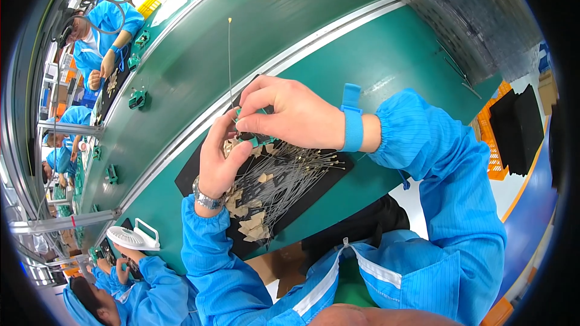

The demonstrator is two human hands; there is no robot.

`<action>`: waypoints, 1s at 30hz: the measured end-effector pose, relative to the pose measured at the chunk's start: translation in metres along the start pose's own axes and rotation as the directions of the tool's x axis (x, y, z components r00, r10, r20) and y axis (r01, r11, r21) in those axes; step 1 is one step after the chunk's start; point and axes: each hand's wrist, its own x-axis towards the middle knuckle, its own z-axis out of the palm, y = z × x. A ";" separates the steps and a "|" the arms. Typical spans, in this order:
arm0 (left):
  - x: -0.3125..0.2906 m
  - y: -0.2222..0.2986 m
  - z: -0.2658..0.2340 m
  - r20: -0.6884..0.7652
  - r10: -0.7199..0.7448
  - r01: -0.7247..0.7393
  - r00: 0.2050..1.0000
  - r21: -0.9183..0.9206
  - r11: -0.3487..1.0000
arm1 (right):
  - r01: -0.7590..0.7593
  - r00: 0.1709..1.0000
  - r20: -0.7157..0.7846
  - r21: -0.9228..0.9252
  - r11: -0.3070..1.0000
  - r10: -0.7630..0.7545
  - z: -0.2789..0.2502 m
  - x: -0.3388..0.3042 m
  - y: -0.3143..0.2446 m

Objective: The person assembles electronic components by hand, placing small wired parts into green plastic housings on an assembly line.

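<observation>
My left hand (217, 160) grips a small green part (261, 140), thumb and fingers closed at its left side. Across from it, my right hand (299, 115) has its thumb and index finger pinched together over the same part, at the lower end of a thin grey cable (229, 60). That cable sticks up from between the hands and has a small gold-coloured tip. My fingers hide most of the green part. Below the hands, many similar grey cables (290, 178) lie heaped beside small tan pieces (255, 224) on a black mat (329, 172).
A metal rail (338, 29) separates my green bench from a green belt, where other green parts (138, 98) sit. At left stands a white fan (134, 238). Co-workers in blue work along the line. Thin metal rods (456, 66) lie at the far right.
</observation>
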 end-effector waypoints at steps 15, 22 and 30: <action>0.000 0.005 -0.003 0.035 -0.013 0.013 0.999 0.010 1.000 | 0.011 1.000 0.012 0.036 0.999 -0.011 0.001 0.002 0.004; 0.001 0.021 0.003 -0.022 -0.009 0.005 1.000 -0.213 0.977 | 0.021 0.993 0.119 0.020 1.000 -0.023 -0.010 0.009 0.012; -0.003 0.008 -0.008 -0.043 0.015 -0.014 0.999 0.042 0.999 | -0.151 0.936 0.340 0.145 0.978 0.094 -0.016 0.019 0.018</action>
